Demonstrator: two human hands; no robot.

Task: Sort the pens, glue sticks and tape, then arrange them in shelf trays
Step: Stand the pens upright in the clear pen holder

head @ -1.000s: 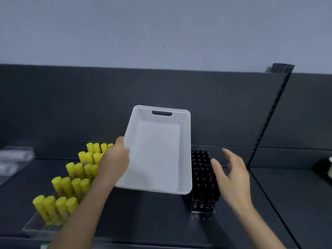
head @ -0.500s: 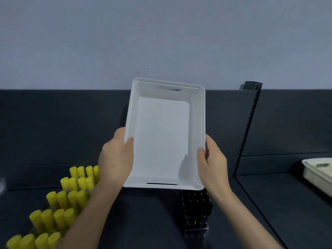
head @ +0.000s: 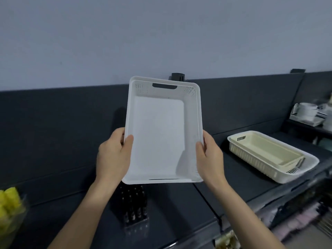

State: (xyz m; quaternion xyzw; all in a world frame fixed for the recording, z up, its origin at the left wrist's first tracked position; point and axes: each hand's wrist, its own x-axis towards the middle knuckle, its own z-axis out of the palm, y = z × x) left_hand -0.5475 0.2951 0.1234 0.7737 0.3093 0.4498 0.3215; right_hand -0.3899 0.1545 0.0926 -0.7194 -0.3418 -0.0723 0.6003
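I hold an empty white plastic tray up in the air, tilted so its inside faces me. My left hand grips its left rim with the thumb inside. My right hand grips the right rim the same way. Below the tray, a clear holder of black pens stands on the dark shelf. Yellow glue sticks in a clear tray show at the far left edge. No tape is visible.
Cream and white trays lie nested on the shelf section to the right. Beyond them, white items sit on a higher shelf. A black upright post rises behind the held tray. Lower shelves with goods show bottom right.
My right hand came in and took the tray's right rim; both hands lifted the tray. The view swung right, so the glue sticks slid to the left edge and the nested trays came into view.
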